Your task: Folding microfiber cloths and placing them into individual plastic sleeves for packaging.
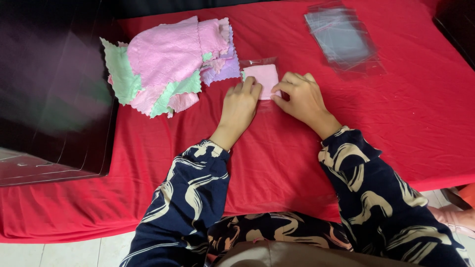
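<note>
Surface: red cloth (396, 123) spread over a table, creased, its near edge hanging down towards a pale tiled floor (59, 252).

Person: seated at the near edge, both arms in dark blue sleeves with a cream swirl pattern, reaching out to the middle of the cloth.

Folded cloth: a small pink folded cloth (263, 76) sits inside a clear plastic bag (258, 63), lying flat a little beyond the middle of the surface, just right of the pile of cloths.

Left hand: left hand (239, 106) lies palm down, fingers close together and pressing on the near left corner of the bag; it grips nothing between finger and thumb that I can see.

Right hand: right hand (302, 96) rests at the bag's right side, fingers curled in and touching the edge of the pink cloth, thumb near its lower corner; whether it truly pinches the plastic I cannot tell.

Pile: loose pink, mint green and lilac cloths (168, 64) with zigzag edges, heaped towards the far left corner.

Bags: a stack of empty clear plastic bags (341, 37) near the far right edge, well apart from the hands.

Left side: a dark glossy box (54, 89) sits on the left edge of the surface.
</note>
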